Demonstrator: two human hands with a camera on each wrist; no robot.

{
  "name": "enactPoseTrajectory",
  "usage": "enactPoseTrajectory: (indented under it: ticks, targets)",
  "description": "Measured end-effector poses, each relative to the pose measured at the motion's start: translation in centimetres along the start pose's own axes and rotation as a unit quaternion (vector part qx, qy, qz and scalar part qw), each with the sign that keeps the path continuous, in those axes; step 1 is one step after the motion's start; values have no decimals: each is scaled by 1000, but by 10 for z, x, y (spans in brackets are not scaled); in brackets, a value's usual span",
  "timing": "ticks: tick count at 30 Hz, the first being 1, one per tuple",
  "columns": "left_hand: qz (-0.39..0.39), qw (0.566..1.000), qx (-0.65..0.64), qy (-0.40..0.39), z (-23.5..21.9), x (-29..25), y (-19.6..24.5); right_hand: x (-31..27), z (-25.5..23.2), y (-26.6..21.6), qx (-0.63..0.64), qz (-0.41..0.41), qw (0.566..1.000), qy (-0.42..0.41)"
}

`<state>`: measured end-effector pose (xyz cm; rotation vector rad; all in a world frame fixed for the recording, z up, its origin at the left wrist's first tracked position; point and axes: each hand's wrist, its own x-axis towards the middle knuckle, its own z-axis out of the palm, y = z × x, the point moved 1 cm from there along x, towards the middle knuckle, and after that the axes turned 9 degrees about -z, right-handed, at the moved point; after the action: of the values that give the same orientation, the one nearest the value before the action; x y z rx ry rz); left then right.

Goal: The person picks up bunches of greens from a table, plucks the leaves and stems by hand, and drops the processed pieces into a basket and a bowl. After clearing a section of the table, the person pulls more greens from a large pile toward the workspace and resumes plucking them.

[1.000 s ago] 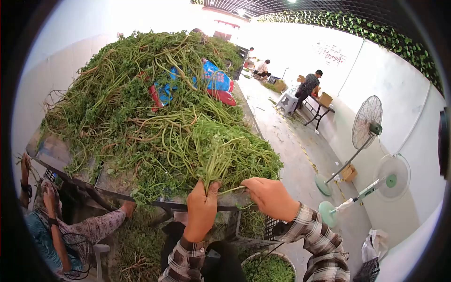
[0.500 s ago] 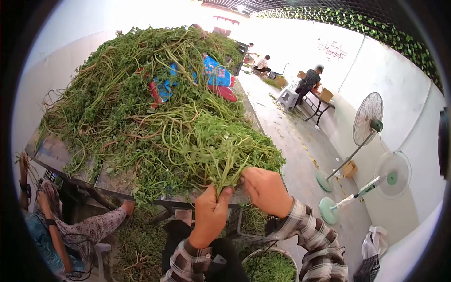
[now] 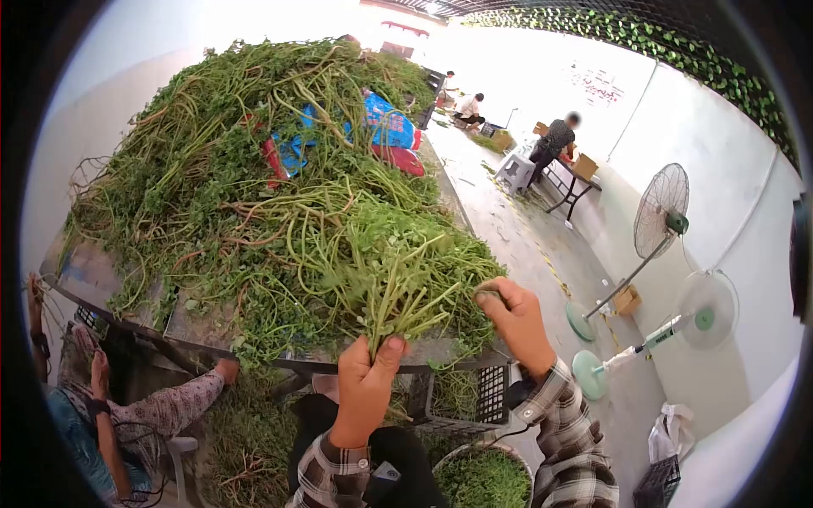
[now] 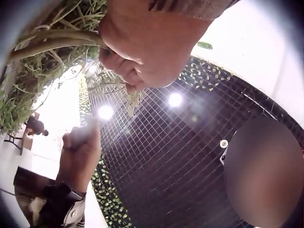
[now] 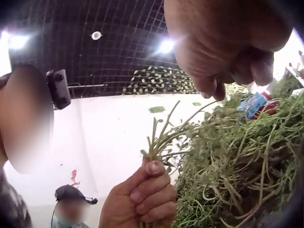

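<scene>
My left hand (image 3: 364,385) grips a small bunch of leafy green stems (image 3: 391,292) at the front edge of the table, thumb on top. Several bare stem ends fan out to the right above its thumb. To the right, my right hand (image 3: 515,322) has its fingers curled and the thumb beside the index finger. In the right wrist view a long stem (image 5: 192,115) runs from the bunch toward the right fingertips; I cannot tell if they pinch it. Behind both hands spreads a big heap of the same greens (image 3: 203,186).
Blue and red bags (image 3: 389,123) lie on the heap. Below the table stand a black crate (image 3: 491,394) and a round tub of greens (image 3: 483,483). A person's patterned trouser leg (image 3: 178,398) is at left. Two fans (image 3: 660,212) stand right; people work farther back.
The right hand pulled at a stem, came close to the bunch, then moved off to the right. My left hand keeps its grip; it went slightly right, then back.
</scene>
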<state>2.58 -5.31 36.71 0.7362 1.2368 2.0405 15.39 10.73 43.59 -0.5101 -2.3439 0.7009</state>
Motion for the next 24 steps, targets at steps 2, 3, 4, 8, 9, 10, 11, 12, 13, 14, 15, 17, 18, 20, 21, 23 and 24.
enactPoseTrajectory:
  ticks: [2, 3, 4, 8, 9, 10, 11, 12, 13, 14, 15, 17, 18, 20, 21, 23, 24]
  targets:
    - [-25, 999, -38, -18, 1, -2, -1, 1, 10, -13, 26, -74, 997, 24]
    - [-25, 999, -30, -34, 0, -2, -2, 3, 13, -21, 52, -152, 986, 45]
    - [-23, 998, -21, -51, 0, -2, -2, 4, 13, -32, 53, -152, 986, 45]
    - [-54, 994, -26, -87, 2, -4, -1, 10, 26, -26, 67, -78, 993, -63]
    - [-66, 989, -43, -129, 3, -5, -1, 14, 29, -25, 123, -127, 983, -53]
    - [-78, 980, -60, -170, 3, -6, -1, 16, 19, -33, 122, 9, 985, -124]
    - [-76, 981, -58, -169, 2, -6, -2, 18, 18, -30, 124, 6, 985, -124]
    - [-98, 972, -72, -200, 2, -6, -3, 20, 18, -26, 112, -43, 983, -138]
    - [-121, 962, -87, -230, 2, -6, -4, 22, 17, -23, 100, -91, 979, -153]
    - [-121, 962, -88, -229, 2, -5, -4, 23, 16, -23, 65, -108, 977, -173]
    - [-131, 957, -91, -241, 2, -5, -5, 24, 16, -27, 31, -126, 973, -193]
    - [-147, 951, -97, -253, 1, -6, -6, 22, 17, -44, 99, -151, 954, -240]
    - [-160, 943, -99, -273, 1, -7, -6, 23, 14, -51, 67, -122, 955, -263]
    - [-173, 935, -99, -294, 2, -7, -5, 23, 18, -40, 50, -158, 956, -243]
    - [-167, 939, -96, -285, 4, -7, -5, 23, 21, -37, 32, -197, 954, -225]
    - [-161, 943, -92, -275, 6, -7, -3, 18, 25, -37, -119, -229, 945, -199]
    - [-164, 951, -118, -235, 7, -7, 0, 17, 27, -36, -268, -255, 913, -170]
